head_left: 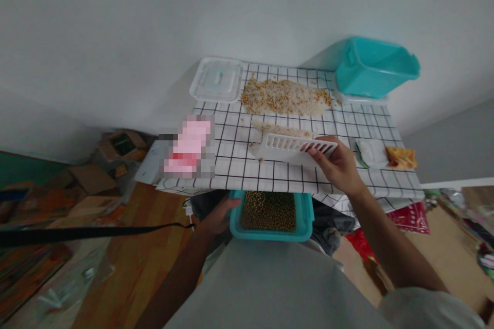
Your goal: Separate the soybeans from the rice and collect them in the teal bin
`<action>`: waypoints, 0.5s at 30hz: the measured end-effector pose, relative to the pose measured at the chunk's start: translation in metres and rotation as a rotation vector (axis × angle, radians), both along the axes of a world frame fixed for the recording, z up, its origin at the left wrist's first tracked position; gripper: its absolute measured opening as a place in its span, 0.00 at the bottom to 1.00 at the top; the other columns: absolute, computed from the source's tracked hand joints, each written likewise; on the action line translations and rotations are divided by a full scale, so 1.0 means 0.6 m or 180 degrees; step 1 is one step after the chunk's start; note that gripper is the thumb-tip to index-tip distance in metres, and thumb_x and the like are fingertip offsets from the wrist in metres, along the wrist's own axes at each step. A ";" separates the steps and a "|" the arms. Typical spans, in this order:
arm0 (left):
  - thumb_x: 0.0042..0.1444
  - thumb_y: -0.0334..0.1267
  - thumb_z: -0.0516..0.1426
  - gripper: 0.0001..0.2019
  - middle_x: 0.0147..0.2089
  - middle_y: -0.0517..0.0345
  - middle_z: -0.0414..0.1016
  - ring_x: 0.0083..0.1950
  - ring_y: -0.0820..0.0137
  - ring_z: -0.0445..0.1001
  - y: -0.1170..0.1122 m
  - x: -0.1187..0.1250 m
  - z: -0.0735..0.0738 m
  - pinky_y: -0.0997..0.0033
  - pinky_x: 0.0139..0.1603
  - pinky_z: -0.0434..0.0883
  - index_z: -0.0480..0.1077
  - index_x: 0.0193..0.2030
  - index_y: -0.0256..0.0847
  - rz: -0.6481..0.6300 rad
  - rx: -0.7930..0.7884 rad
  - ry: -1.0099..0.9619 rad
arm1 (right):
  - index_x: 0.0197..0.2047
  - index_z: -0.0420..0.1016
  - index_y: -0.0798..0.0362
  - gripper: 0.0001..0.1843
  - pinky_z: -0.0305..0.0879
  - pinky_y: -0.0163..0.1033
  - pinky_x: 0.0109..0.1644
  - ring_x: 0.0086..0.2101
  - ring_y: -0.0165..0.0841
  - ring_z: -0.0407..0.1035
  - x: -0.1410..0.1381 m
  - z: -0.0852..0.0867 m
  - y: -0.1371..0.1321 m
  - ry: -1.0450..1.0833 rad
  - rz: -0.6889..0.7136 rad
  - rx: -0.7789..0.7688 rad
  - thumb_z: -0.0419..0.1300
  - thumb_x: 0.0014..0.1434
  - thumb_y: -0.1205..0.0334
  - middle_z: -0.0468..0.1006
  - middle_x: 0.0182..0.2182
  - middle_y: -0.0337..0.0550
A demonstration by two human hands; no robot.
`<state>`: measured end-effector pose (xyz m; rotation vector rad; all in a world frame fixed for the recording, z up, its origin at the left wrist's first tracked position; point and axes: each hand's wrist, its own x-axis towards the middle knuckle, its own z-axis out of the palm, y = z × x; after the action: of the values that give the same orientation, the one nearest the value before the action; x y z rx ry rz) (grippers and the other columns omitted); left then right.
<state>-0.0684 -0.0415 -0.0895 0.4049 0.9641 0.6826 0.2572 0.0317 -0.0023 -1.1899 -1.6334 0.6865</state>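
Observation:
My right hand [339, 164] is closed on one end of a white slotted plastic strip [283, 149], which stands on its long edge over the checked tablecloth [231, 164]. Just beyond the strip lies a thin band of pale grains [285, 128]. Farther back is a wider spread of rice-like grains mixed with yellow beans [285, 97]. Below the table's front edge, my left hand [222, 213] grips the left rim of a turquoise plastic tub [270, 236]. Yellowish beans [268, 211] cover the tub's bottom. The fingers under its rim are partly hidden.
A clear lidded container [218, 80] stands at the back left, a tall turquoise bin [374, 69] at the back right. A blurred pink object [189, 144] lies on the left. A white packet [371, 153] and an orange wrapper [401, 157] are on the right. Cardboard boxes [92, 172] sit on the floor.

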 end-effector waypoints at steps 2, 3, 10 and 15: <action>0.61 0.40 0.64 0.07 0.38 0.57 0.81 0.42 0.64 0.80 -0.001 -0.005 -0.002 0.60 0.47 0.77 0.78 0.42 0.39 -0.0023 0.0074 0.0068 | 0.45 0.78 0.45 0.08 0.69 0.39 0.37 0.33 0.32 0.72 -0.001 0.000 -0.006 0.0019 0.0009 -0.0048 0.65 0.65 0.53 0.80 0.36 0.39; 0.60 0.39 0.65 0.07 0.37 0.57 0.81 0.42 0.64 0.80 -0.001 -0.007 -0.002 0.60 0.47 0.77 0.78 0.40 0.39 -0.0038 0.0107 0.0088 | 0.45 0.78 0.45 0.08 0.69 0.39 0.36 0.33 0.32 0.72 -0.001 0.000 -0.008 0.0026 0.0001 -0.0076 0.66 0.65 0.53 0.80 0.36 0.38; 0.51 0.37 0.67 0.04 0.26 0.61 0.79 0.34 0.64 0.80 0.001 -0.007 0.004 0.69 0.37 0.75 0.78 0.31 0.42 -0.0061 0.0199 0.0116 | 0.46 0.78 0.45 0.08 0.70 0.39 0.36 0.33 0.32 0.73 0.000 -0.001 -0.030 0.0022 -0.0022 -0.0153 0.66 0.64 0.55 0.80 0.35 0.39; 0.53 0.41 0.67 0.08 0.33 0.57 0.82 0.39 0.62 0.81 0.002 -0.013 -0.009 0.66 0.40 0.77 0.79 0.38 0.40 -0.0107 0.0186 0.0065 | 0.46 0.80 0.45 0.06 0.71 0.38 0.39 0.36 0.32 0.75 -0.001 0.004 -0.052 -0.0019 0.0083 -0.0114 0.65 0.65 0.59 0.81 0.37 0.39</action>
<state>-0.0760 -0.0404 -0.0950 0.4793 0.9563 0.6783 0.2565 0.0006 0.0000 -1.1991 -1.6503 0.7323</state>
